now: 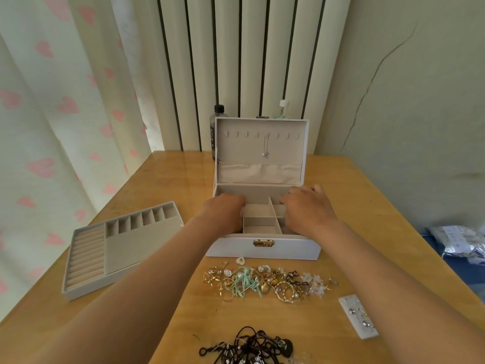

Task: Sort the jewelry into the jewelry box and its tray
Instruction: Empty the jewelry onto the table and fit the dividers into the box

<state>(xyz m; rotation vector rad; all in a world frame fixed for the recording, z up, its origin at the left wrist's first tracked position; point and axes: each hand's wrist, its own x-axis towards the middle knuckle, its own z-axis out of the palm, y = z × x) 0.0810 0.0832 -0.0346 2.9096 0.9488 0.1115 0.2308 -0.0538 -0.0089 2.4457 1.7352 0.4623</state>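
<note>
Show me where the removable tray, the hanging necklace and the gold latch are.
removable tray [131, 245], head view, its bare wide compartment.
hanging necklace [266, 154], head view, its pendant inside the lid.
gold latch [263, 243], head view, middle of its plate.

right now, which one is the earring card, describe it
On the wooden table, look right of the loose jewelry pile before the open box. The earring card is the only flat white strip, small studs fixed on it.

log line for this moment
left hand, right hand: in open jewelry box; tray: left of box; jewelry pile: on table; necklace: hangs in lid
</note>
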